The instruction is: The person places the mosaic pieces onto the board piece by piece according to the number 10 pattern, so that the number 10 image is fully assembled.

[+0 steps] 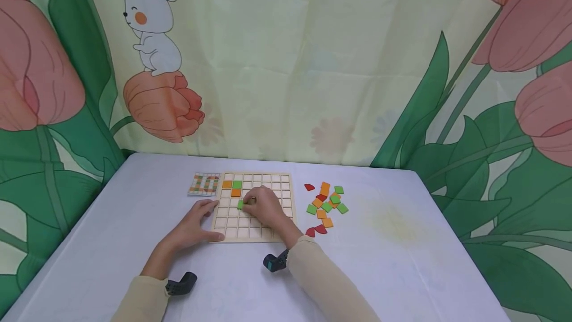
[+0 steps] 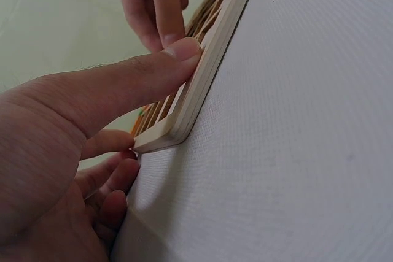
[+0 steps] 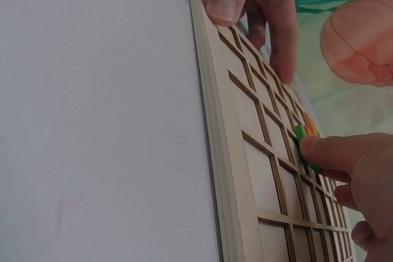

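Note:
My right hand [image 1: 264, 206] pinches a small green square tile [image 1: 240, 204] between thumb and fingertips, just over the cells of a wooden grid board [image 1: 234, 232]. In the right wrist view the tile [image 3: 299, 133] stands tilted at the grid. My left hand [image 1: 192, 227] rests at the board's near left corner. Its thumb [image 2: 141, 81] lies along the top of the front rim and its fingers touch the left side. At the board's upper left, two orange tiles [image 1: 236, 193] and a green tile [image 1: 237, 184] lie in cells.
A pattern card [image 1: 204, 184] with coloured squares lies left of the board. To the right is a loose pile of orange tiles [image 1: 325, 189], green tiles [image 1: 342, 208] and red curved pieces [image 1: 321, 229]. A printed curtain [image 1: 277, 63] hangs behind the white-covered table [image 1: 384, 272].

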The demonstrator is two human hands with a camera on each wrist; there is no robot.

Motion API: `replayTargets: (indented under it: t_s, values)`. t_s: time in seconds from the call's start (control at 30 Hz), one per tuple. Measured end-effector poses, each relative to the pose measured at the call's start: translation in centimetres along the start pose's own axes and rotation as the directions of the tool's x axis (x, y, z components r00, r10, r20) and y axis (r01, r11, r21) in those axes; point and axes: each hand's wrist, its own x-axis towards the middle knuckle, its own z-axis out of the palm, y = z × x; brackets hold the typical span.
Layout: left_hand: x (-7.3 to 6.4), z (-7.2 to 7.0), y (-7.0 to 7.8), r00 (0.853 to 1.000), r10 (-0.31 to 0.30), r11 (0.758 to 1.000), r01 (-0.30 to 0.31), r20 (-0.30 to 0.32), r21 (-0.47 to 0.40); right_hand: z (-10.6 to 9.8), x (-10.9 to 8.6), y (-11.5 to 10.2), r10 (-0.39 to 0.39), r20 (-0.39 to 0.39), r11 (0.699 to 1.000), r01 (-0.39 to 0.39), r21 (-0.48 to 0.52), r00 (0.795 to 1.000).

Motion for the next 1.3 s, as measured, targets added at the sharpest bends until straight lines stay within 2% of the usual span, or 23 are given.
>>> replayTargets:
  t_s: [0.17,0.47,0.73,0.83,1.1,1.3]
  values:
    - [0.1,0.0,-0.1,1.0,0.007,1.0,-0.007,-0.004,-0.005,0.3,0.3,-0.3,-0.016,-0.016,1.0,0.016,0.005,1.0]
    - [0.1,-0.1,-0.2,1.0,-0.002,1.0,0.002,-0.002,-0.003,0.8,0.9,-1.1,0.005,-0.014,1.0,-0.005,0.017,1.0]
    - [0.2,0.0,-0.3,1.0,0.001,1.0,-0.001,-0.001,-0.005,1.0,1.2,-1.5,-0.017,-0.034,0.995,0.013,-0.096,0.999]
    - [0.2,0.0,-0.3,1.0,0.0,1.0,0.0,0.0,-0.004,1.1,1.3,-1.5,-0.016,-0.024,0.994,0.013,-0.11,1.0]
    - [0.0,0.1,-0.1,1.0,0.015,1.0,-0.015,-0.006,0.01,1.3,1.1,-0.9,-0.021,0.016,0.998,0.022,-0.053,1.0]
    - [0.0,0.0,0.0,1.0,0.022,0.999,-0.022,-0.015,0.026,0.9,0.9,-1.0,-0.019,0.008,1.0,0.019,-0.021,1.0]
